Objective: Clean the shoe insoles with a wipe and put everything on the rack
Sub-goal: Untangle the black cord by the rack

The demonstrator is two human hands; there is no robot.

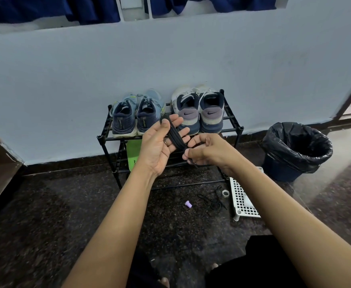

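My left hand (160, 148) is held palm-up with a black shoelace (175, 136) wound round its fingers, and my thumb presses the top of the coil. My right hand (207, 151) is closed in a pinch on the lace's lower end, just beside the left. Both are in front of the rack (241, 128).

I think the coil could slide off my straight fingers if the thumb eases, or if the right hand pulls harder than the left can hold. It would then drop and unravel onto the floor. Another loose lace (214, 202) already lies tangled there, between a small purple piece (188, 204) and the white perforated tray (243, 200), and the two could knot together. Far right, the open bin (297, 150) is close enough that a flung end might land in it.

The one insole I can see, a green insole (134, 154), stands on the rack's lower level, left of my hands. I see no wipe.

The green insole has dark print too small to read. The blue shoes (137, 115) on the top shelf have yellow heel lettering I cannot make out. The white and navy shoes (199, 113) to their right each carry a Nike swoosh on the heel.
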